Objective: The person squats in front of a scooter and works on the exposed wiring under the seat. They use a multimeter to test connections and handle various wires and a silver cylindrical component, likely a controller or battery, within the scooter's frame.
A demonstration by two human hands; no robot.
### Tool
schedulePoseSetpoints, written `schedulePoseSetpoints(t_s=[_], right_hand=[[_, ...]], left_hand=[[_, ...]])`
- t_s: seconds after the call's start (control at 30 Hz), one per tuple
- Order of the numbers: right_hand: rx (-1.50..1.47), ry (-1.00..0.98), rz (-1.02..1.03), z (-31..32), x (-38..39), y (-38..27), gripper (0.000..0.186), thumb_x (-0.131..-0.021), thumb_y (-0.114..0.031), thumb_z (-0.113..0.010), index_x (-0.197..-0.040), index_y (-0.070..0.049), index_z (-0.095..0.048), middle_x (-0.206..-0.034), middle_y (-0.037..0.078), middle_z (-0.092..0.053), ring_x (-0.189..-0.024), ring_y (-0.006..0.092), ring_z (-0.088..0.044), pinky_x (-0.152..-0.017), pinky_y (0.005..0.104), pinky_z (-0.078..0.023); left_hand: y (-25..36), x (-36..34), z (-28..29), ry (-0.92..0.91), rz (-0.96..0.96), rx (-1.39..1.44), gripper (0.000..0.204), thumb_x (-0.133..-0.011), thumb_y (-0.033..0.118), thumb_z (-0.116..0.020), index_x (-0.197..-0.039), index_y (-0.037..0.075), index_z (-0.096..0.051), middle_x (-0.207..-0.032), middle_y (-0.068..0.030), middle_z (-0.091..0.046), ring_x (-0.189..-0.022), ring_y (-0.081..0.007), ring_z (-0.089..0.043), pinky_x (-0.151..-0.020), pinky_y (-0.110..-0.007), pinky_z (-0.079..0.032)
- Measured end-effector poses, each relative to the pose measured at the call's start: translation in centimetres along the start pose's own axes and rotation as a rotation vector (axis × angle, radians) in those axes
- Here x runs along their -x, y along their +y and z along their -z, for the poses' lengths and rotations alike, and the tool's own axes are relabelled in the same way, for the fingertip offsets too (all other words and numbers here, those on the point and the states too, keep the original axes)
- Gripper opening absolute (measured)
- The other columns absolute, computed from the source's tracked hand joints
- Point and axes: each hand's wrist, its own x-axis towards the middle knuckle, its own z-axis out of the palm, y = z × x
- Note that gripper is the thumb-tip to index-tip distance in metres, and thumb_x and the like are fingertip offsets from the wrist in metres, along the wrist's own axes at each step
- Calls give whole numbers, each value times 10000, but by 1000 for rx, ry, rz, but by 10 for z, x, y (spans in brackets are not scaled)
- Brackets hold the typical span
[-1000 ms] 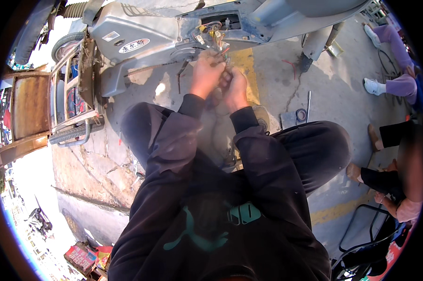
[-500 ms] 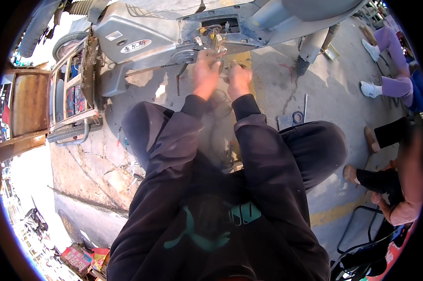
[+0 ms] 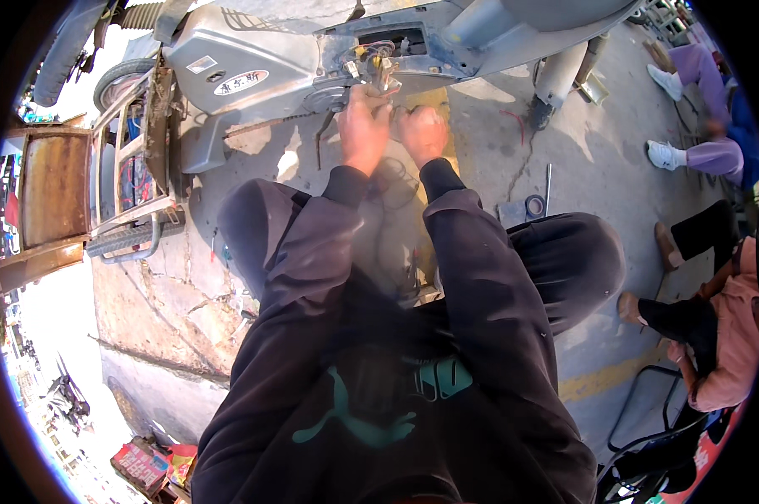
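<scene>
In front of me is the grey body of a scooter (image 3: pixel 262 52) with a rectangular opening in its floor. A bundle of thin wires with connectors (image 3: pixel 379 69) hangs out of that opening. My left hand (image 3: pixel 365 134) is closed just below the bundle, its fingers pinched on the wire ends. Close to its right, my right hand (image 3: pixel 424 133) is closed too, knuckles up. Whatever its fingers hold is hidden or too small to make out. A narrow gap separates the two hands.
A roll of dark tape (image 3: pixel 535 206) and a metal rod-like tool (image 3: pixel 549 189) lie by my right knee. At left stands a rusty metal cart frame (image 3: pixel 131 160). Seated people (image 3: pixel 724 311) are along the right side. A dark pedal-like lever (image 3: pixel 321 134) sticks down left of my hands.
My right hand has turned and shifted slightly, with its back now facing up more. The left hand has moved a little left and stays by the wires. A seated person at right has shifted.
</scene>
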Motion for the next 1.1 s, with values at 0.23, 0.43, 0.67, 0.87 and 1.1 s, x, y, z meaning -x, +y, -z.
schedulePoseSetpoints(t_s=[0.23, 0.43, 0.67, 0.87, 1.1], right_hand=[[-222, -6, 166, 19, -3, -4, 189, -845, -212, -648, -920, -63, -737, -827, 206, -712, -830, 419, -686, -751, 502, -540], [33, -59, 203, 31, -3, -15, 211, -836, -247, -680, -848, -40, -715, -759, 197, -702, -732, 403, -690, -675, 500, -547], [-320, -66, -88, 6, -5, 5, 280, -864, -260, -689, -830, 18, -703, -757, 235, -688, -692, 383, -692, -659, 474, -543], [-687, -78, -215, -23, 3, 24, 269, -928, -218, -681, -863, 43, -685, -746, 57, -682, -631, 107, -621, -588, 295, -509], [-350, 136, -4, -5, 11, 4, 257, -856, -229, -697, -831, 26, -680, -794, 227, -698, -740, 406, -677, -692, 490, -528]], left_hand=[[-9, -4, 1, -29, -13, 18, 182, -846, 91, -733, -992, 3, -669, -1055, -121, -682, -941, -332, -686, -834, -390, -523], [-4, -4, -5, -5, -59, 31, 194, -851, 50, -712, -1027, 12, -639, -972, -119, -705, -889, -308, -704, -796, -385, -536], [-3, -2, -10, -8, -82, 121, 248, -837, 15, -727, -1055, 20, -609, -918, -106, -737, -798, -209, -697, -773, -316, -538], [-22, -8, -15, -57, 16, 151, 305, -856, 44, -727, -1113, -3, -570, -956, -101, -742, -833, -140, -671, -750, -282, -523], [1, -2, -3, -55, -51, 27, 220, -842, 82, -719, -1044, 31, -651, -950, -103, -743, -861, -271, -705, -770, -350, -530]])
